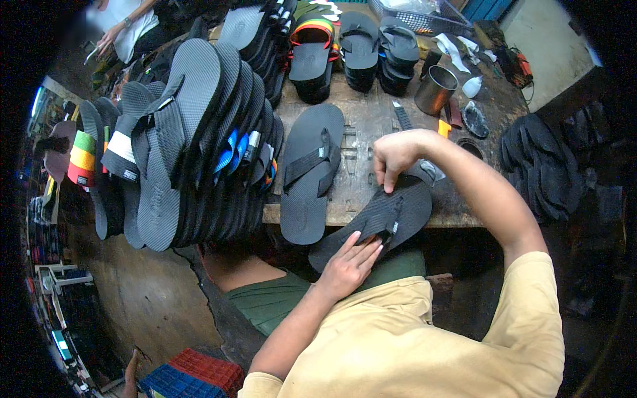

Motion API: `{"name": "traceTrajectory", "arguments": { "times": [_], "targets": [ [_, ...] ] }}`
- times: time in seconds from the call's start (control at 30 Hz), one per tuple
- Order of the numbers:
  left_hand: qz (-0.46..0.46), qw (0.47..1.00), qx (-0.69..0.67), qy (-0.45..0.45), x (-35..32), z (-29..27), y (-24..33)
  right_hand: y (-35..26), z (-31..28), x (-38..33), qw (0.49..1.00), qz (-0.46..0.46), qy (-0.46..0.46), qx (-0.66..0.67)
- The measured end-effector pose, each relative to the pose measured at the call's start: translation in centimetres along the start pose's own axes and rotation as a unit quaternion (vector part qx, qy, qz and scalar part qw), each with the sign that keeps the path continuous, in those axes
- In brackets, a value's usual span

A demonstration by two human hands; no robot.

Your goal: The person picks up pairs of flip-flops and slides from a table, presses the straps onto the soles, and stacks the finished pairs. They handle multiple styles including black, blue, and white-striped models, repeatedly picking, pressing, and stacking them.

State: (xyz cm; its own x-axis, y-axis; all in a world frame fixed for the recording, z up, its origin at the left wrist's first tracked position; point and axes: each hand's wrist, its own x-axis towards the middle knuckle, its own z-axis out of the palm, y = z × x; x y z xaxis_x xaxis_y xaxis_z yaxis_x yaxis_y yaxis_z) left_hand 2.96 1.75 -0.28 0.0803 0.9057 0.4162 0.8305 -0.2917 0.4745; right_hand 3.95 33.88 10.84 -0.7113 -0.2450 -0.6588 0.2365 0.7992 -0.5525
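Note:
A black flip-flop (415,198) with a ribbed sole and a strap with a small label lies tilted across the table's front edge, its heel end over my lap. My left hand (345,268) lies on its heel half with fingers stretched out, the tips reaching in at the strap. Above the toe end, my right hand (400,159) is closed, thumb and finger pointing down and touching near the toe post. Whatever is between those fingers, if anything, is hidden. To the left, a similar black flip-flop (305,199) rests sole down on the wooden table (355,136).
Tall stacks of black flip-flops (192,86) crowd the left; more sandals (310,60) line the back. A metal cup (436,89), a cutter knife (402,116) and a small white bottle (472,87) stand or lie beyond my right hand. Dark soles (537,166) are piled at right.

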Motion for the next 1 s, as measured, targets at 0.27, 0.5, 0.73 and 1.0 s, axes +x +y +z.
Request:
{"name": "traceTrajectory", "arguments": {
  "times": [0.27, 0.5, 0.73, 1.0],
  "targets": [
    [0.009, 1.000, -0.011, -0.004, 0.0, 0.0, -0.5, -1.4, -0.4, 0.7, 0.999, -0.026, -0.033, -0.014],
    [0.008, 1.000, -0.014, -0.010, 0.0, -0.4, -0.5, -2.1, -0.3, 1.7, 0.996, -0.027, -0.067, -0.058],
    [-0.058, 0.998, 0.004, 0.024, 2.5, -1.1, 0.6, -2.2, -0.1, -2.5, 0.952, -0.047, 0.280, 0.114],
    [-0.145, 0.965, 0.109, 0.189, 8.0, -3.9, -1.9, -3.8, 14.2, -4.6, 0.647, 0.138, 0.687, 0.300]
  ]
}}
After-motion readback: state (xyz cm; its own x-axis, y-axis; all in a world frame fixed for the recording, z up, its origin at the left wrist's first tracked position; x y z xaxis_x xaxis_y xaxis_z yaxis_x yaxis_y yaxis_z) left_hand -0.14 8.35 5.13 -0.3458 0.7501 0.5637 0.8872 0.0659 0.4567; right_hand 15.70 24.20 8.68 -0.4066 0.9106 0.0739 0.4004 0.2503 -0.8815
